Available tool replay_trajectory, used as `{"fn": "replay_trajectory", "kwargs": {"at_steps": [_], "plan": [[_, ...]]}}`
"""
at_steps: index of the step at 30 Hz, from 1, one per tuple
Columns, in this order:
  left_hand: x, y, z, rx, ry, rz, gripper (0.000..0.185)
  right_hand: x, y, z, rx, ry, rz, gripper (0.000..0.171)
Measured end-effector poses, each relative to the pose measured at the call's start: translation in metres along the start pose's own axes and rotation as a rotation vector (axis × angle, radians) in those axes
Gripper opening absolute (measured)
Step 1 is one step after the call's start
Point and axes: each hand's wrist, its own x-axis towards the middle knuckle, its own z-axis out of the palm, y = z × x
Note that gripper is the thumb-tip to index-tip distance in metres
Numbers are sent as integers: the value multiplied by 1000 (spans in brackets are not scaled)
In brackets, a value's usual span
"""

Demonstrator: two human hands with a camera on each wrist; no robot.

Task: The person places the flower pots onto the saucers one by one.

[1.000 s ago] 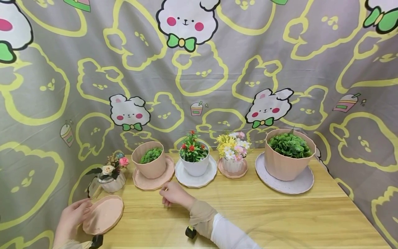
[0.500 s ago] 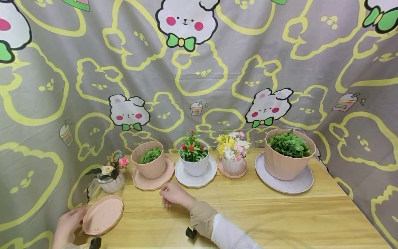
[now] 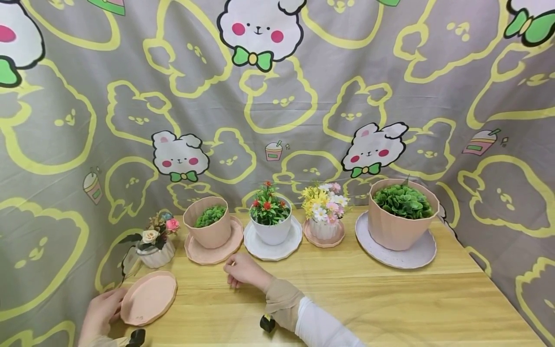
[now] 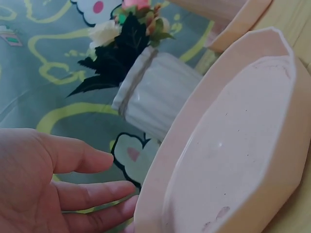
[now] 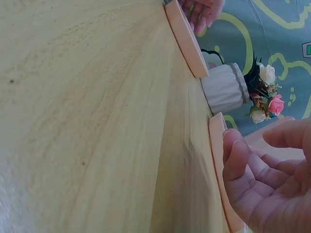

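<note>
At the table's left side lies a pink plant-pot saucer [image 3: 149, 298] with a faceted rim. My left hand [image 3: 101, 313] is at its left edge; in the left wrist view the fingers [image 4: 97, 195] are fairly straight, their tips right at the saucer's outer wall, thumb apart from it. Behind the saucer stands a small white fluted pot [image 3: 157, 255] with artificial roses. My right hand [image 3: 246, 271] rests over the table with loosely curled fingers, holding nothing. It is just in front of another pink saucer [image 3: 208, 259] bearing a pink pot [image 3: 217, 236] of greenery.
Along the back stand a white pot [image 3: 270, 233] on a white saucer [image 3: 273, 254], a small daisy pot [image 3: 323, 230] on a pink saucer, and a large pink pot [image 3: 396, 233] on a grey saucer [image 3: 399, 262]. A patterned cloth [image 3: 303, 82] hangs behind and beside the wooden table [image 3: 390, 308].
My left hand lowered to the saucer's left edge, then moved right; the saucer slid slightly right with it. My right hand stayed nearly still.
</note>
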Motion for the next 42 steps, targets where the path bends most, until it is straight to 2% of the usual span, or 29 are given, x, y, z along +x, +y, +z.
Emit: {"fn": "replay_trajectory", "kwargs": {"at_steps": [4, 9, 12, 16, 21, 29, 42], "plan": [[1, 4, 6, 27, -30, 0, 28, 0, 0, 0, -6, -4, -4, 20], [2, 9, 15, 15, -121, -5, 41, 0, 2, 0, -6, -4, -16, 19], [3, 11, 22, 20, -168, 14, 48, 0, 3, 0, -3, -3, -19, 18], [6, 12, 31, 52, -194, 37, 55, -2, 3, -2, 0, -1, -15, 16], [7, 15, 44, 20, -222, 42, 55, -3, 4, -1, -7, 8, -7, 16], [0, 26, 67, 57, -233, 53, 58, -3, 4, -3, -10, 3, -6, 17], [-9, 35, 98, 59, -317, 87, 44, -4, 9, -3, -44, 20, 3, 16]]}}
